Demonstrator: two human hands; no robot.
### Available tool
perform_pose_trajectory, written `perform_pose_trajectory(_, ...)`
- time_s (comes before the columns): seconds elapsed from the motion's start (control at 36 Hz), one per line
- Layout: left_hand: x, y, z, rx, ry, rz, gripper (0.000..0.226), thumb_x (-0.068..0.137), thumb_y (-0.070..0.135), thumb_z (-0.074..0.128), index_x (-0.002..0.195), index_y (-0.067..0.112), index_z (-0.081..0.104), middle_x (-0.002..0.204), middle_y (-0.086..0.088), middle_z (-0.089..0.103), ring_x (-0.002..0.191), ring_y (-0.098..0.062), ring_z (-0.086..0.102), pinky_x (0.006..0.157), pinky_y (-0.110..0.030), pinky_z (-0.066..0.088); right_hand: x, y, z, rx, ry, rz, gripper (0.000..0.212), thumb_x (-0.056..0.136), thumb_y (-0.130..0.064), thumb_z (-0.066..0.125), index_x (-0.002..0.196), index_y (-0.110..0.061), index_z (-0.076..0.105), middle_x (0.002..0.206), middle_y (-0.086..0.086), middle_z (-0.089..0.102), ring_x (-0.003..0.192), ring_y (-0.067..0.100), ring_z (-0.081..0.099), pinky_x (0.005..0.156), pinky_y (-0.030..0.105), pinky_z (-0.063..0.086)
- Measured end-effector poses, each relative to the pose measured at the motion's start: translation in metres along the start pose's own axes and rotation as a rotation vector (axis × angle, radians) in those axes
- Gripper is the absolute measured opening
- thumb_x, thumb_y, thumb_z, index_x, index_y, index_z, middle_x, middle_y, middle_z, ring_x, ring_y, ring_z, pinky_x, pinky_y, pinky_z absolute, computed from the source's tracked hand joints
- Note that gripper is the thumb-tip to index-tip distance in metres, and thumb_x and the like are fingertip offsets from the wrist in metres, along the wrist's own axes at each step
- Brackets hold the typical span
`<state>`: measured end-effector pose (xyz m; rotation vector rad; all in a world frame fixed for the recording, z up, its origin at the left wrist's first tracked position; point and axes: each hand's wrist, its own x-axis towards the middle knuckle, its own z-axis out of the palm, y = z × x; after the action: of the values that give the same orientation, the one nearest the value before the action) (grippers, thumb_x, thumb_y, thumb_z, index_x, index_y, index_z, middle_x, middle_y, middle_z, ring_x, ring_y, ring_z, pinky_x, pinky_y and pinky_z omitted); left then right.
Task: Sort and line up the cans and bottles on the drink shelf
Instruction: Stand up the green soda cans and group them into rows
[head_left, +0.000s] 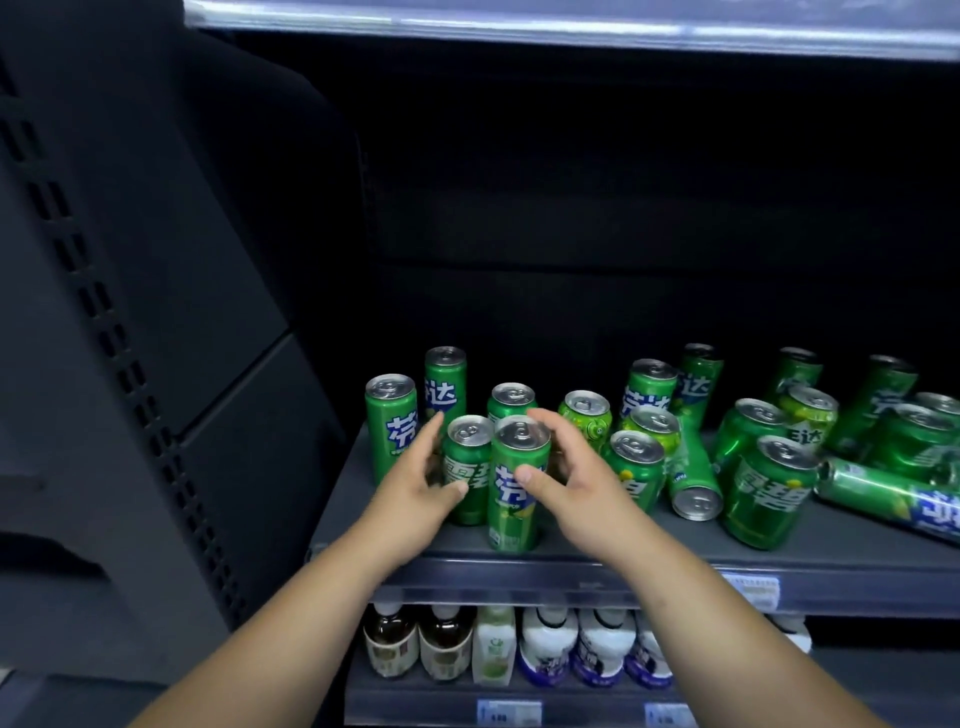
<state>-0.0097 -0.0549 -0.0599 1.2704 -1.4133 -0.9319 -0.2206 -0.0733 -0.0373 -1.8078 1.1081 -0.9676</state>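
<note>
Green drink cans crowd the dark shelf (857, 558). At its left front stand a short green can (470, 470) and a tall green can (514, 514), side by side and touching. My left hand (415, 488) curls round the short can, thumb on its front. My right hand (563, 475) curls round the tall can, with the thumb on the label and the fingers arched behind its top. Two tall cans (389, 426) (445, 384) stand just left of and behind my left hand.
Further right several green cans stand in a loose cluster, and two lie on their sides (693, 480) (883, 493). The shelf below holds brown bottles (389, 647) and white bottles (550, 649). A perforated upright panel (104, 322) closes the left side.
</note>
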Motion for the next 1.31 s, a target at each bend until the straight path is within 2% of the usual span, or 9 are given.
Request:
perform_pose_trajectory(0.11, -0.013, -0.005, 0.001, 0.122, 0.245, 0.067, 0.053, 0.076, -0.001, 0.075, 0.103, 0.038, 0.053, 0.108, -0.003, 0.057, 0.102, -0.017, 0.059, 0.076, -0.020, 0.051, 0.004, 0.004, 0.001, 0.029, -0.034, -0.005, 0.065, 0.077, -0.060, 0.066, 0.136, -0.063, 0.039, 0.146, -0.019, 0.050, 0.136, 0.007, 0.048, 0.114, 0.048, 0.041)
perform_pose_trajectory(0.28, -0.024, 0.001, 0.015, 0.255, 0.012, 0.086, 0.069, 0.052, 0.049, 0.085, 0.111, 0.050, 0.048, 0.115, 0.013, 0.057, 0.105, -0.001, 0.057, 0.079, -0.031, 0.058, 0.009, 0.003, 0.015, 0.136, -0.063, -0.032, 0.069, 0.079, -0.051, 0.070, 0.142, -0.052, 0.041, 0.142, -0.016, 0.057, 0.132, 0.007, 0.054, 0.113, 0.047, 0.043)
perform_pose_trajectory(0.44, -0.025, 0.002, 0.025, 0.268, 0.176, 0.123, 0.050, 0.071, 0.028, 0.085, 0.105, 0.042, 0.051, 0.102, 0.014, 0.065, 0.091, 0.001, 0.062, 0.077, -0.037, 0.058, 0.013, 0.002, 0.014, 0.323, -0.119, -0.009, 0.056, 0.092, -0.020, 0.072, 0.139, -0.040, 0.049, 0.130, -0.016, 0.066, 0.117, 0.007, 0.065, 0.095, 0.031, 0.054)
perform_pose_trajectory(0.56, -0.030, -0.003, 0.017, 0.246, 0.187, 0.098, 0.049, 0.072, 0.031, 0.083, 0.109, 0.042, 0.053, 0.105, 0.008, 0.065, 0.090, -0.007, 0.066, 0.073, -0.037, 0.060, 0.015, 0.006, 0.014, 0.498, -0.009, 0.127, 0.042, 0.089, -0.041, 0.061, 0.130, -0.040, 0.056, 0.137, -0.002, 0.059, 0.120, 0.016, 0.062, 0.103, 0.044, 0.052)
perform_pose_trajectory(0.64, -0.032, -0.006, 0.012, 0.278, 0.213, 0.089, 0.047, 0.073, 0.030, 0.081, 0.111, 0.042, 0.055, 0.100, 0.002, 0.061, 0.082, -0.009, 0.065, 0.071, -0.034, 0.059, 0.022, 0.012, 0.021, 0.466, 0.055, 0.178, 0.025, 0.100, -0.028, 0.057, 0.122, -0.040, 0.058, 0.136, -0.001, 0.057, 0.123, 0.019, 0.058, 0.103, 0.042, 0.050)
perform_pose_trajectory(0.81, -0.028, 0.004, 0.019, 0.303, 0.182, 0.070, 0.056, 0.067, 0.046, 0.076, 0.114, 0.045, 0.047, 0.114, 0.021, 0.060, 0.105, 0.001, 0.061, 0.083, -0.035, 0.059, 0.028, 0.015, 0.039, 0.571, -0.005, 0.243, 0.028, 0.104, -0.018, 0.052, 0.127, -0.028, 0.063, 0.123, 0.003, 0.071, 0.112, 0.021, 0.069, 0.078, 0.038, 0.061)
perform_pose_trajectory(0.92, -0.030, 0.005, 0.018, 0.260, 0.199, 0.058, 0.050, 0.073, 0.024, 0.084, 0.107, 0.038, 0.050, 0.105, 0.019, 0.066, 0.096, 0.003, 0.065, 0.083, -0.035, 0.060, 0.033, 0.023, 0.037, 0.459, 0.031, 0.175, 0.033, 0.099, -0.016, 0.061, 0.130, -0.029, 0.061, 0.128, 0.006, 0.068, 0.114, 0.021, 0.067, 0.098, 0.045, 0.056)
perform_pose_trajectory(1.11, -0.040, 0.002, -0.017, 0.284, 0.285, 0.021, 0.052, 0.073, 0.022, 0.086, 0.110, 0.037, 0.053, 0.108, 0.013, 0.070, 0.096, 0.000, 0.067, 0.081, -0.036, 0.059, 0.041, 0.014, 0.043, 0.142, 0.024, 0.050, 0.062, 0.081, -0.027, 0.081, 0.126, -0.057, 0.050, 0.132, -0.013, 0.059, 0.123, 0.012, 0.057, 0.103, 0.045, 0.051)
perform_pose_trajectory(1.31, -0.048, -0.001, -0.051, 0.281, 0.347, -0.031, 0.051, 0.075, 0.018, 0.085, 0.109, 0.037, 0.053, 0.108, 0.013, 0.067, 0.097, -0.002, 0.066, 0.083, -0.031, 0.057, 0.039, 0.010, 0.070, -0.131, 0.207, -0.011, 0.081, 0.080, -0.033, 0.083, 0.147, -0.034, 0.038, 0.147, -0.006, 0.048, 0.130, 0.014, 0.048, 0.099, 0.026, 0.042)
